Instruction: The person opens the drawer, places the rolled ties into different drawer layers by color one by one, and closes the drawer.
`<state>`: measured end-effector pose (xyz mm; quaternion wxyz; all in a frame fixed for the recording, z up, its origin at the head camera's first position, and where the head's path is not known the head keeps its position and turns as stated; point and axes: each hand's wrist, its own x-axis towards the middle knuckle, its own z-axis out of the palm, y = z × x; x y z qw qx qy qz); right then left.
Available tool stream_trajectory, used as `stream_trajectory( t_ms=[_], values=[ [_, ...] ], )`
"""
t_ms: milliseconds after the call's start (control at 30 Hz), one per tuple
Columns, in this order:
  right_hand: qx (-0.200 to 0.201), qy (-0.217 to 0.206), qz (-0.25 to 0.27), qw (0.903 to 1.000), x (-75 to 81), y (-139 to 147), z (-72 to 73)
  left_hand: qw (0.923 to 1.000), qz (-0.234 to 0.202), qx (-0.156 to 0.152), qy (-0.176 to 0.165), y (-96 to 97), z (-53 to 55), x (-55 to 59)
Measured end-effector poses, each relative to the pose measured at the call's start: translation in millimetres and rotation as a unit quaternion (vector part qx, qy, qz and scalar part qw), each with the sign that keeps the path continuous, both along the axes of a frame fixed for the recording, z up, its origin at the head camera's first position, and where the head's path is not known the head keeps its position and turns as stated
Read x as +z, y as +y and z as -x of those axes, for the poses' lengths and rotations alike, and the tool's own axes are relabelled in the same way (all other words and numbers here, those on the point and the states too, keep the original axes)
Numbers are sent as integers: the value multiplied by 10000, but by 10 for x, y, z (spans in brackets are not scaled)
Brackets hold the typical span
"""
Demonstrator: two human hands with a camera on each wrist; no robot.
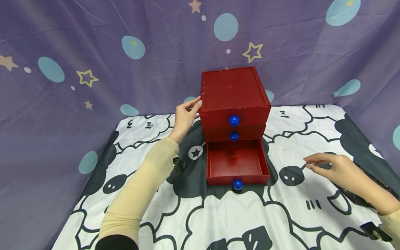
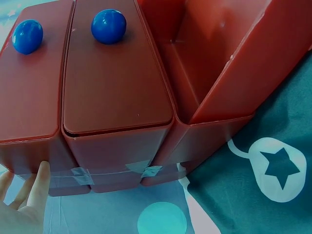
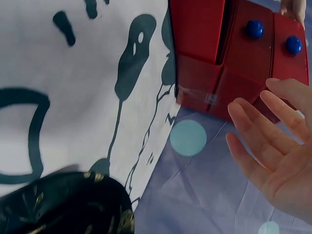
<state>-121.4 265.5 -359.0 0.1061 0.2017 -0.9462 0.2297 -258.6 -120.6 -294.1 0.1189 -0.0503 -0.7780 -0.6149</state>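
A red three-tier drawer cabinet [image 1: 232,88] with round blue knobs stands on the cloth. Its bottom drawer [image 1: 234,163] is pulled out, and no object shows inside it; the upper two are closed. My left hand [image 1: 186,116] touches the cabinet's upper left side, its fingers fairly straight. In the left wrist view, fingertips [image 2: 43,170] rest against the side of the top tier. Off to the right of the cabinet, my right hand [image 1: 339,170] hovers over the cloth, holding nothing. Its fingers [image 3: 256,129] are loosely bent and spread in the right wrist view.
A dark, glossy container with gold marks [image 3: 68,204] lies on the right, partly hidden by my right forearm in the head view. Black-and-white cartoon cloth [image 1: 231,215] covers the table. Behind it hangs a purple curtain [image 1: 168,76] with stars and blue ovals.
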Motion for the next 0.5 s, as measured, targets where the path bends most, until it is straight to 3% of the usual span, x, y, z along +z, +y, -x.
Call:
stream_trajectory(
  t_ms=[233, 500],
  values=[
    [-129, 206, -111, 9996, -13, 158, 28, 10000, -1, -11, -9, -1, -1, 1],
    [-589, -577, -5, 9966, -5, 331, 52, 10000, -58, -26, 18, 0, 6, -2]
  ],
)
